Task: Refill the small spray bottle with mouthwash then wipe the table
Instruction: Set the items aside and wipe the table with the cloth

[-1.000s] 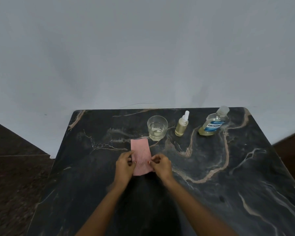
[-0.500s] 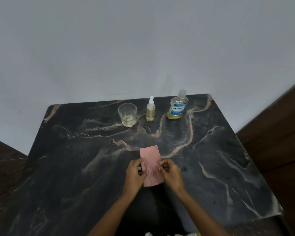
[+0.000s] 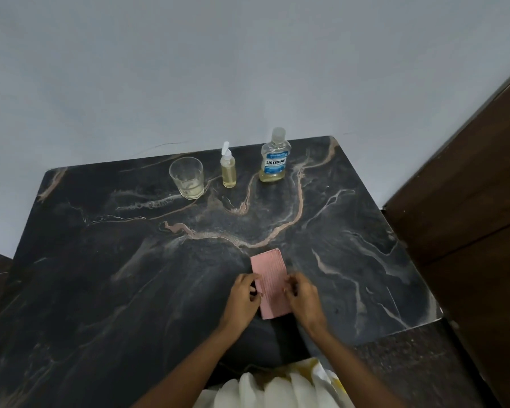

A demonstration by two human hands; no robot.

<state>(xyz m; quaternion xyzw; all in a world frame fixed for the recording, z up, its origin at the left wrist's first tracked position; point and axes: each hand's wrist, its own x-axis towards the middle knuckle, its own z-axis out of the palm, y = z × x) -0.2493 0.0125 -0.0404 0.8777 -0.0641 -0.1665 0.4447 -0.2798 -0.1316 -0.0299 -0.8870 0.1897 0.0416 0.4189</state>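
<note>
Pink cloth (image 3: pixel 271 279) slid nearer and rightward, left hand (image 3: pixel 243 298), right hand (image 3: pixel 304 298) still pinching it

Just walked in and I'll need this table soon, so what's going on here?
A person at the dark table has a small pink cloth lying flat near its front edge. The left hand pinches the cloth's left edge and the right hand its right edge. At the back, untouched, stand a glass with a little pale liquid, a spray bottle holding yellowish liquid, and a mouthwash bottle that is nearly empty. The refill looks done, and wiping seems to be next.
</note>
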